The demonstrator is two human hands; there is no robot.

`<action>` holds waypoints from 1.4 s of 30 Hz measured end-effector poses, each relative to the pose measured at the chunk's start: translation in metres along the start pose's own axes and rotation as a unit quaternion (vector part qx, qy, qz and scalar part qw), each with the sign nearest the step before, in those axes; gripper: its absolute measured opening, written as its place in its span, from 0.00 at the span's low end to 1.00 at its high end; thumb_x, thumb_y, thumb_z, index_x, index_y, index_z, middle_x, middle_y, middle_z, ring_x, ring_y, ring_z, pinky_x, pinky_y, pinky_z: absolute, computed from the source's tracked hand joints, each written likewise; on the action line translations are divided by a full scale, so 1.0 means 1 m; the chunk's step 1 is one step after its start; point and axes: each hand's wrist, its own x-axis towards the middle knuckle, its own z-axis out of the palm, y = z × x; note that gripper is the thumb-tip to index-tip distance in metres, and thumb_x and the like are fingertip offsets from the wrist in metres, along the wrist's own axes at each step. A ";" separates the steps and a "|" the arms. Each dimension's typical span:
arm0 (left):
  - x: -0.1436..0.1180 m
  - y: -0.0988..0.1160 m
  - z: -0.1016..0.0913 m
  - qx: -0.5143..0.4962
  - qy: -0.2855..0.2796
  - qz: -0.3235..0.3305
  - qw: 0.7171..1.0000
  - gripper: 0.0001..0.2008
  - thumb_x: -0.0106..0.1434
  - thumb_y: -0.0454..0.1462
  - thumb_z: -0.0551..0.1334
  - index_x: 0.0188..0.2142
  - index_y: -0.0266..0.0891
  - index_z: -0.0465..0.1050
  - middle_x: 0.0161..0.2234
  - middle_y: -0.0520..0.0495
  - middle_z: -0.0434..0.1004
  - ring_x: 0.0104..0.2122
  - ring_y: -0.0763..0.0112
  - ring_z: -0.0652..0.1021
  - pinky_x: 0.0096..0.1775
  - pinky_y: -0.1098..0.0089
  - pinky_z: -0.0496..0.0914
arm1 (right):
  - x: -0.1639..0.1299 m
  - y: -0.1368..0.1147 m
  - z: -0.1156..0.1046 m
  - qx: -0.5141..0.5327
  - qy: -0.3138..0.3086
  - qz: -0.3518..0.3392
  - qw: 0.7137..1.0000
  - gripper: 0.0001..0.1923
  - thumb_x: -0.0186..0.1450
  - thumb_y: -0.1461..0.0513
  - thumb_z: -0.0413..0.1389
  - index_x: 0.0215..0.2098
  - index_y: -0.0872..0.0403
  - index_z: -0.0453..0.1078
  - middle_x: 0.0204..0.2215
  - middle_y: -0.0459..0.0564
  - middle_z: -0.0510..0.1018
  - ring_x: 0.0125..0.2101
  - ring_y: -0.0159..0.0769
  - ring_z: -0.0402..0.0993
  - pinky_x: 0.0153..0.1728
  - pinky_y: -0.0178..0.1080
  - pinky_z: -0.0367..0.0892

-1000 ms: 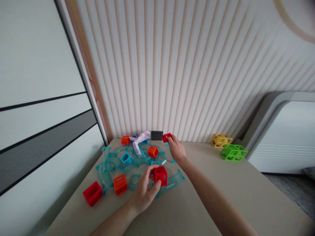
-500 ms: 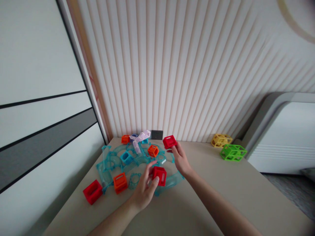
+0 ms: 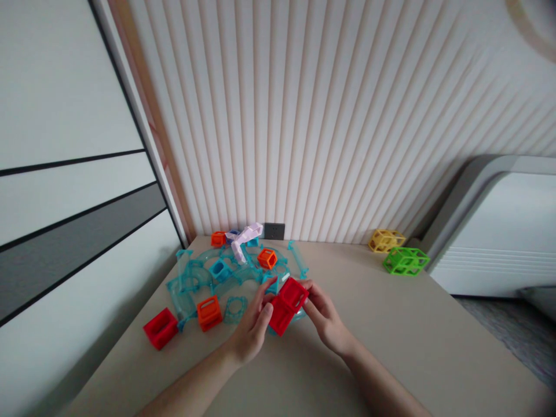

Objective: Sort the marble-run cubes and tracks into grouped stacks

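Two hollow red blocks meet between my hands above the table. My left hand [image 3: 254, 327] is closed around the lower-left red block [image 3: 280, 317], thumb on its near side. The upper-right red block [image 3: 294, 294] is gripped by the fingers of my right hand [image 3: 324, 315]. The blocks touch, but whether they are joined I cannot tell. Just behind them, partly hidden, lie clear teal track pieces [image 3: 237, 284]. A third red block [image 3: 160, 328] rests at the left table edge, and an orange block [image 3: 209, 313] sits to its right.
Farther back are another orange block [image 3: 266, 259], a blue block [image 3: 220, 270] and a pale lilac faceted piece [image 3: 243, 240]. Yellow [image 3: 386, 240] and green [image 3: 406, 262] open-frame blocks stand at the right rear. A ribbed wall with a dark socket [image 3: 274, 231] backs the table [image 3: 377, 324].
My right hand has come down and toward me, bringing its red block against the one in my left hand. The view has shifted slightly.
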 end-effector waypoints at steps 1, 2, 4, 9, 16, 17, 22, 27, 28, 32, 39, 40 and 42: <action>0.000 0.000 0.000 -0.003 -0.003 0.000 1.000 0.30 0.72 0.54 0.50 0.66 0.44 0.59 0.47 0.42 0.79 0.41 0.59 0.77 0.47 0.60 0.72 | -0.002 0.000 0.001 0.002 -0.003 0.005 1.000 0.12 0.71 0.50 0.56 0.42 0.50 0.70 0.42 0.50 0.78 0.40 0.38 0.72 0.45 0.39 0.68; 0.000 0.001 0.001 -0.006 -0.006 0.002 1.000 0.29 0.72 0.54 0.50 0.66 0.44 0.60 0.48 0.42 0.79 0.42 0.59 0.78 0.48 0.60 0.72 | -0.003 0.000 0.001 0.007 -0.002 0.009 1.000 0.13 0.71 0.50 0.56 0.44 0.49 0.70 0.43 0.50 0.78 0.41 0.39 0.73 0.46 0.39 0.68; 0.000 0.002 0.001 -0.013 -0.008 0.009 1.000 0.29 0.72 0.53 0.51 0.66 0.44 0.61 0.52 0.41 0.78 0.47 0.58 0.78 0.50 0.61 0.72 | -0.006 0.001 0.003 0.023 0.005 0.015 1.000 0.15 0.71 0.49 0.56 0.52 0.46 0.68 0.47 0.51 0.78 0.44 0.39 0.74 0.48 0.41 0.68; 0.003 0.007 0.003 -0.043 0.019 0.026 0.999 0.28 0.71 0.49 0.55 0.67 0.44 0.60 0.60 0.40 0.73 0.58 0.53 0.73 0.57 0.59 0.70 | -0.010 0.009 0.010 0.035 0.013 0.037 0.999 0.32 0.72 0.48 0.54 0.69 0.43 0.51 0.56 0.55 0.74 0.52 0.44 0.74 0.55 0.49 0.67; 0.002 0.000 0.007 -0.106 -0.016 -0.003 0.994 0.33 0.68 0.45 0.62 0.69 0.45 0.55 0.64 0.38 0.69 0.61 0.51 0.72 0.59 0.56 0.70 | -0.011 0.039 0.012 0.007 0.053 0.022 0.998 0.28 0.71 0.50 0.56 0.66 0.46 0.60 0.55 0.57 0.77 0.51 0.45 0.75 0.54 0.50 0.70; 0.002 -0.001 0.008 -0.106 -0.021 -0.003 0.994 0.32 0.68 0.45 0.62 0.68 0.45 0.56 0.64 0.38 0.68 0.61 0.51 0.72 0.59 0.56 0.70 | -0.011 0.040 0.012 -0.002 0.064 0.025 0.998 0.27 0.71 0.49 0.56 0.65 0.47 0.61 0.54 0.57 0.77 0.50 0.45 0.76 0.53 0.50 0.70; 0.005 -0.001 0.008 -0.089 -0.001 0.004 0.996 0.27 0.69 0.48 0.60 0.64 0.43 0.64 0.60 0.37 0.74 0.59 0.51 0.74 0.57 0.55 0.72 | -0.010 0.029 0.012 -0.092 0.078 0.021 0.992 0.30 0.69 0.48 0.58 0.65 0.50 0.63 0.48 0.56 0.81 0.44 0.44 0.78 0.50 0.49 0.72; 0.008 0.002 0.005 -0.057 0.056 -0.037 0.996 0.24 0.66 0.50 0.63 0.56 0.40 0.72 0.52 0.39 0.81 0.53 0.52 0.79 0.54 0.57 0.74 | -0.010 0.024 0.012 -0.164 0.077 0.006 0.983 0.31 0.67 0.47 0.59 0.63 0.51 0.67 0.46 0.55 0.83 0.41 0.43 0.77 0.47 0.47 0.72; 0.008 0.003 0.005 -0.058 0.060 -0.040 0.996 0.24 0.65 0.51 0.63 0.55 0.40 0.72 0.52 0.39 0.81 0.53 0.52 0.79 0.53 0.57 0.75 | -0.010 0.024 0.012 -0.165 0.074 0.010 0.983 0.30 0.67 0.46 0.59 0.62 0.52 0.68 0.46 0.55 0.83 0.41 0.44 0.77 0.46 0.47 0.73; 0.009 0.002 0.003 -0.072 0.065 -0.035 0.995 0.27 0.63 0.51 0.65 0.55 0.37 0.73 0.51 0.37 0.81 0.51 0.51 0.80 0.50 0.59 0.77 | -0.008 0.025 0.010 -0.163 0.052 0.018 0.985 0.24 0.67 0.47 0.58 0.55 0.52 0.74 0.45 0.54 0.83 0.41 0.44 0.78 0.44 0.46 0.72; 0.009 0.000 0.004 -0.111 0.057 -0.013 0.992 0.25 0.62 0.47 0.68 0.55 0.36 0.73 0.51 0.35 0.81 0.52 0.50 0.80 0.50 0.59 0.76 | -0.008 0.020 0.009 -0.140 0.058 0.017 0.988 0.23 0.67 0.47 0.59 0.53 0.52 0.74 0.46 0.54 0.82 0.43 0.45 0.76 0.47 0.46 0.70; 0.009 0.000 0.004 -0.115 0.057 -0.011 0.992 0.25 0.62 0.47 0.68 0.54 0.36 0.74 0.51 0.35 0.81 0.52 0.50 0.80 0.50 0.59 0.76 | -0.008 0.021 0.010 -0.136 0.058 0.017 0.989 0.23 0.67 0.47 0.59 0.53 0.51 0.73 0.46 0.54 0.82 0.43 0.45 0.76 0.47 0.46 0.70; 0.009 0.001 0.005 -0.118 0.062 -0.013 0.991 0.24 0.62 0.46 0.68 0.54 0.36 0.74 0.51 0.35 0.81 0.52 0.50 0.80 0.49 0.59 0.77 | -0.008 0.023 0.010 -0.129 0.055 0.016 0.990 0.23 0.68 0.47 0.58 0.54 0.51 0.73 0.47 0.54 0.82 0.44 0.46 0.76 0.47 0.47 0.70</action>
